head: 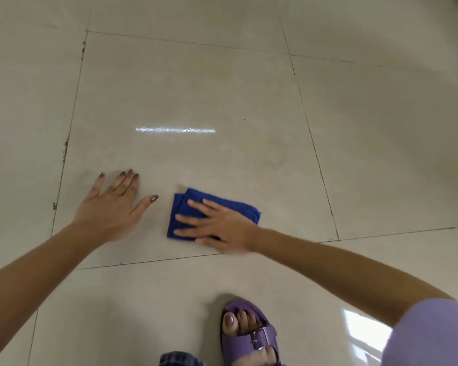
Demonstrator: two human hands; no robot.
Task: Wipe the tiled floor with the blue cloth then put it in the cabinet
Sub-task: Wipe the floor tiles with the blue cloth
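On the tiled floor (222, 101), our right hand (222, 228) presses flat, fingers spread, on the folded blue cloth (222, 204); the left hand (111, 207) braces, spread. We should press evenly, overlapping strokes.

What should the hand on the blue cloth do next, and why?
Probably slide the blue cloth forward across the tile: the right hand presses it flat near the tile's close edge, and the floor ahead looks unwiped. The left hand just braces.
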